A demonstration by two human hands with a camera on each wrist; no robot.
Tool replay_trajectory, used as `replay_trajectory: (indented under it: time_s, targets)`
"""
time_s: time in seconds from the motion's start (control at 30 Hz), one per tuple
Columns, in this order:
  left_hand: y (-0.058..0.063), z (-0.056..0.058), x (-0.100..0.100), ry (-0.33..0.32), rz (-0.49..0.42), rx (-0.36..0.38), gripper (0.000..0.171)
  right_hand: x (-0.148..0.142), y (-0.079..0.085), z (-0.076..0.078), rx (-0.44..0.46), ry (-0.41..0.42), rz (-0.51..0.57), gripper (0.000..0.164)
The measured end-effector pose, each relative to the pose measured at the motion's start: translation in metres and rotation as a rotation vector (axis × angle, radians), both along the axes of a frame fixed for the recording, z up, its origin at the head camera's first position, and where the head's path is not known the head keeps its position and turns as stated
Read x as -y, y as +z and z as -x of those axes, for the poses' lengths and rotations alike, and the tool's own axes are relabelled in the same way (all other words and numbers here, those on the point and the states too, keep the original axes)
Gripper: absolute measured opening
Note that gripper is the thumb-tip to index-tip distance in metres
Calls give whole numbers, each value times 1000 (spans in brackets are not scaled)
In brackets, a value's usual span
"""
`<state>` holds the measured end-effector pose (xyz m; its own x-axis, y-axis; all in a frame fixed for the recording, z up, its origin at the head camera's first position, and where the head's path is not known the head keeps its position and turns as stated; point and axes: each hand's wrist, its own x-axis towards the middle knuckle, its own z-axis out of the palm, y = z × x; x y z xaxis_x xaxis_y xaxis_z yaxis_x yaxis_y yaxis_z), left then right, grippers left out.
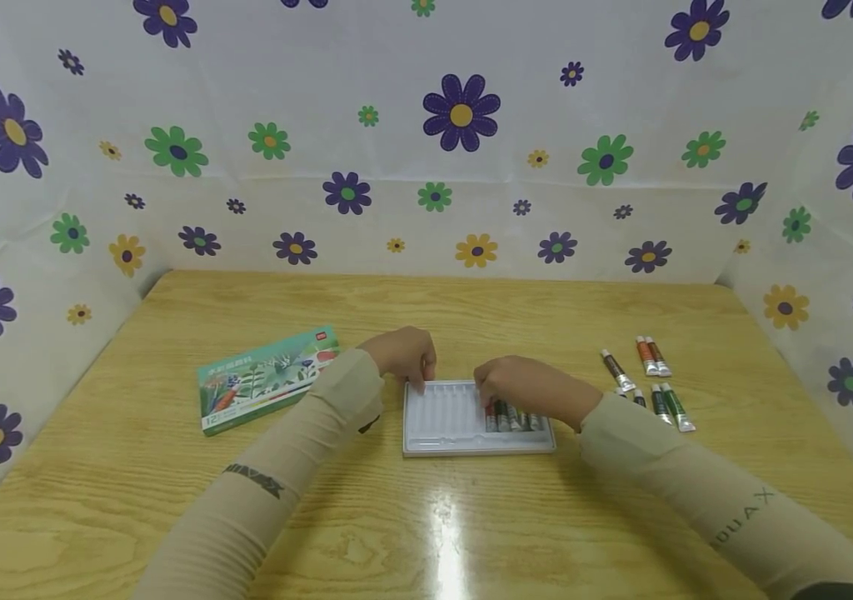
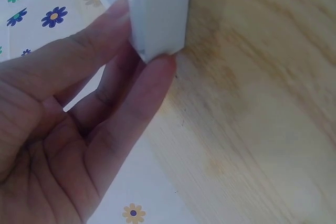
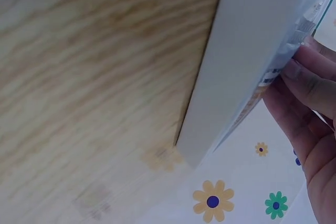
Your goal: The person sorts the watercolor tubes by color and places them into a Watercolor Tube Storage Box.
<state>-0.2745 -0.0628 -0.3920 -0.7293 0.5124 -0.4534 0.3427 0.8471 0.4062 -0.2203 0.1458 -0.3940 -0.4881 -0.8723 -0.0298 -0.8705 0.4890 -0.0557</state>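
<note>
Both forearms in beige sleeves come in low over the wooden table (image 1: 172, 517) and meet at the white plastic tray (image 1: 445, 421), which lies flat near the middle with a few paint tubes (image 1: 511, 417) slotted in its right end. The left hand (image 1: 404, 357) pinches the tray's far left corner with curled fingers (image 2: 131, 108), while the right hand (image 1: 524, 387) has its fingertips curled down on those tubes. Farther out, five loose tubes (image 1: 651, 375) lie to the right and the green paint box (image 1: 267, 379) sits off to the left.

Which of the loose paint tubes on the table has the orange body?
The orange-bodied paint tube, farthest back in the loose group right of the white plastic tray; the others look dark or green.
</note>
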Motion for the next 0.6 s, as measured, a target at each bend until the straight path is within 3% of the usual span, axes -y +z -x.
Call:
replay_trajectory:
  time_s: [0.23, 0.6]
  targets:
    - [2, -1, -1, 4, -1, -3, 10, 0, 0, 0, -13, 13, -24, 13]
    - [1, -1, -1, 6, -4, -3, 10, -4, 7, -6, -27, -76, -33, 21]
